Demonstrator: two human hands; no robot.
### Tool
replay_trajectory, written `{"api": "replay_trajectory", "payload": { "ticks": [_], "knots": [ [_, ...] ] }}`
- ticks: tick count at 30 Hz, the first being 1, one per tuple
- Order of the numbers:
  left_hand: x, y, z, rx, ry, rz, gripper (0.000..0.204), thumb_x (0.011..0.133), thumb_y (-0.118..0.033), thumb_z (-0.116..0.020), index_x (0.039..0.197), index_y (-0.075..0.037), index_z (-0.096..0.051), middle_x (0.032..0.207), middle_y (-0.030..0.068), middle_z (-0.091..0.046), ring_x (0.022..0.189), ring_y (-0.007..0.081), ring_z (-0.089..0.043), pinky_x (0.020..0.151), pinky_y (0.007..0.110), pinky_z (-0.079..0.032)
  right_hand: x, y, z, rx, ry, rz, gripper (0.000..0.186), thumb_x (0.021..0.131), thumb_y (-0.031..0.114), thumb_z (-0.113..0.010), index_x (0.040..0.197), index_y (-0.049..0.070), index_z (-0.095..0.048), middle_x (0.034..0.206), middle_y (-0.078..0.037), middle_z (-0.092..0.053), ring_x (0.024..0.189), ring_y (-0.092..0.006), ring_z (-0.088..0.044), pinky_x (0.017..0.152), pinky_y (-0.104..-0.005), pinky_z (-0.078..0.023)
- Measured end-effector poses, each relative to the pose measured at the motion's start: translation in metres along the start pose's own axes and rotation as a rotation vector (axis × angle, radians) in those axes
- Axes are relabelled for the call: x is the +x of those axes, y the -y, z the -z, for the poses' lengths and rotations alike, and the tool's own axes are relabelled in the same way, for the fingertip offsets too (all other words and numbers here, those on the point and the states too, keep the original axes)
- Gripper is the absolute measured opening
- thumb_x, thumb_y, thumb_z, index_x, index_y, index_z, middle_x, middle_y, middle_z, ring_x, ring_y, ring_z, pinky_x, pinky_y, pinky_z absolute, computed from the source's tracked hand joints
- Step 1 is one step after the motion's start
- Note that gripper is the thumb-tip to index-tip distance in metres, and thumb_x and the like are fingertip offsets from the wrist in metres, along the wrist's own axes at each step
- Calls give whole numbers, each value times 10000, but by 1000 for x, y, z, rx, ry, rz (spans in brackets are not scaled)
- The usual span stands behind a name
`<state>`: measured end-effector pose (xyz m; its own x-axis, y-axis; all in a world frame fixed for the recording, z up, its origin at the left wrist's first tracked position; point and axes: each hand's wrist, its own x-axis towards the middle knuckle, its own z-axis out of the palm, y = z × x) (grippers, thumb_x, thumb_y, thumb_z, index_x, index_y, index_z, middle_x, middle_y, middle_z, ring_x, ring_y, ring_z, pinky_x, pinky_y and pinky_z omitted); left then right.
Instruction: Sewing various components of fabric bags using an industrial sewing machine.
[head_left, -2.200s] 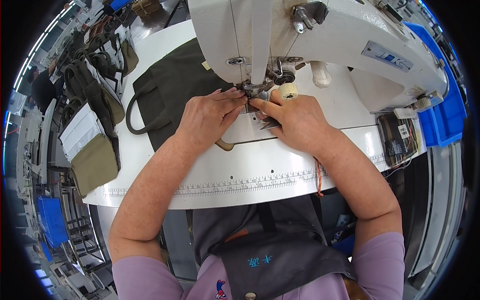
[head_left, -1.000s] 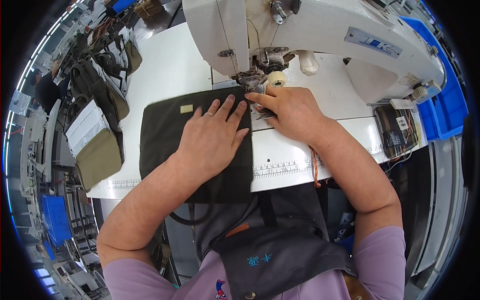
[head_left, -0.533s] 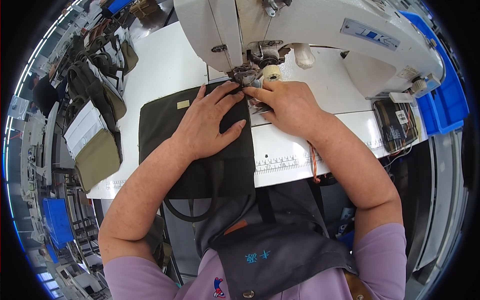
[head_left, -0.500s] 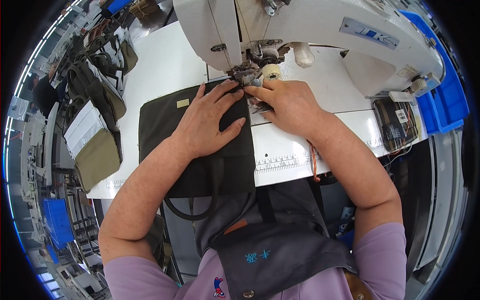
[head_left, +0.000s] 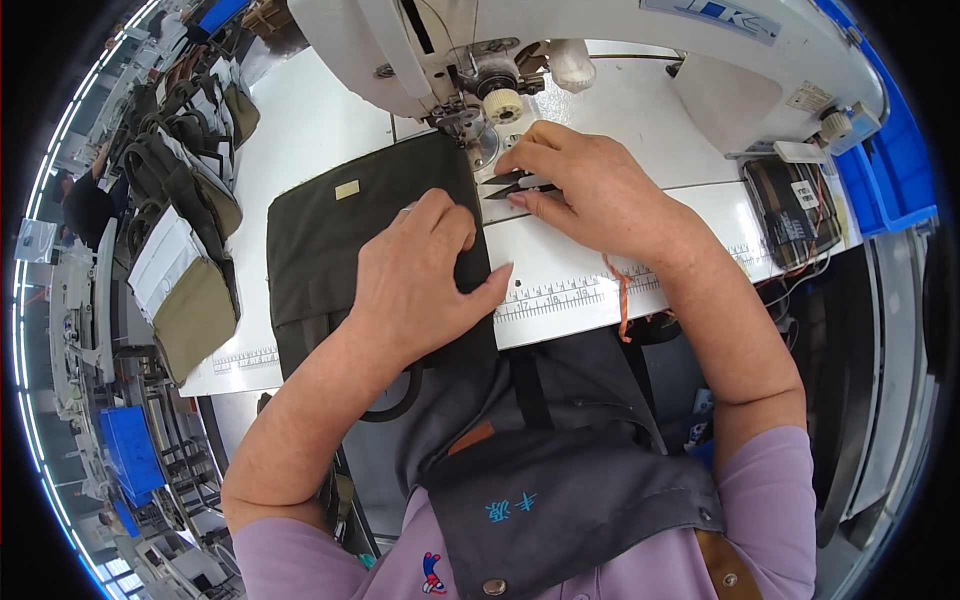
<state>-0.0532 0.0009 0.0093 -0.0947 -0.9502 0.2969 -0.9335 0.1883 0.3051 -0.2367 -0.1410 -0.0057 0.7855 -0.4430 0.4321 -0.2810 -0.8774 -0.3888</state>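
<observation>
My right hand (head_left: 585, 195) is closed round small dark-bladed thread snips (head_left: 515, 183), just right of the sewing machine's needle area (head_left: 465, 125). My left hand (head_left: 430, 280) lies on the dark olive fabric bag piece (head_left: 320, 230), fingers bent and thumb apart at the piece's right edge. The piece has a small pale label (head_left: 347, 189) and a loop handle hanging past the table's front edge. Its far right corner is beside the presser foot.
A pile of olive bag pieces (head_left: 190, 300) lies left on the white table (head_left: 265, 140). A dark strapped device (head_left: 785, 210) and a blue tray (head_left: 890, 190) are at the right, orange cords near the front edge. Another person (head_left: 88, 205) is at the far left.
My left hand has moved back toward me, off the piece's far edge. My right hand has left the needle area a little, showing the snips. The machine appears higher in the picture.
</observation>
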Motion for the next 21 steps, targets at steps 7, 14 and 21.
{"api": "replay_trajectory", "payload": {
  "ticks": [7, 14, 21],
  "knots": [
    [26, -6, -1, 107, 145, 159, 188, 698, -169, -690, 715, 1, -614, 808, 138, -587, 698, 356, -643, 632, 443, -538, -1, 3, 0, 23, 47, 41, 122, 861, 183, -731, 950, 106, -765, 929, -48, -666, 805, -278, -695, 713, -414, -562],
    [25, 8, 3, -135, 125, 291, 142, 660, -123, -695, 629, -4, -624, 776, 99, -624, 643, 298, -638, 605, 389, -521, -4, 4, -7, 39, -24, 134, 88, 814, 175, -746, 889, 140, -774, 896, -21, -668, 769, -264, -694, 669, -406, -565],
    [14, 6, 7, -400, 12, 259, 85, 736, -32, -727, 816, -3, -725, 895, 79, -692, 731, 252, -672, 686, 343, -545, -5, 7, -13, -50, -35, 179, 61, 818, 176, -738, 818, 115, -746, 870, -30, -651, 748, -253, -696, 652, -406, -563]
  ]
}}
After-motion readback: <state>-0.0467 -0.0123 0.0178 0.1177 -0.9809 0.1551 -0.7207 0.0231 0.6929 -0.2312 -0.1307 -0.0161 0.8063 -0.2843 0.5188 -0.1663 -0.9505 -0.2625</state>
